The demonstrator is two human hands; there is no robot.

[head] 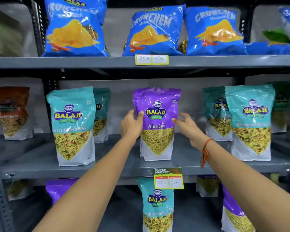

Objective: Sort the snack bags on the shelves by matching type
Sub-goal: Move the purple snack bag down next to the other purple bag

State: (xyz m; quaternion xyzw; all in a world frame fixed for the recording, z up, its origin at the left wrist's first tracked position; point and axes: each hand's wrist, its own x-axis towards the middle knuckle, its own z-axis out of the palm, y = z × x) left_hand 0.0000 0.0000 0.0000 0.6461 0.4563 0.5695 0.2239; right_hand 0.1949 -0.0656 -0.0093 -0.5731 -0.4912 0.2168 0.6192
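From the head camera, the purple Aloo Sev bag (156, 123) is standing upright at the middle of the middle shelf (40, 164), and everything else is placed here relative to it. The left hand (131, 125) is touching its left edge, thumb lying across the purple front, though the fingers behind are hidden, so a full grasp cannot be confirmed. The right hand (187, 126) is hovering just beside its right edge with fingers spread and curled, holding nothing.

To its left a teal Khatta Mitha Mix bag (72, 126) is standing, with another behind; to its right more teal mix bags (251, 123) are standing. So this purple bag looks like the odd one on a teal shelf. Directly below it, on the lower shelf, a lone teal mix bag (157, 205) is sitting between purple bags (60, 188) at left and right, apparently the matching stray. Above it, the blue Crunchem bags (155, 30) are already lining up by type.

Judging from this, the sorting is partly done: a swap of these two strays seems to be what is left.
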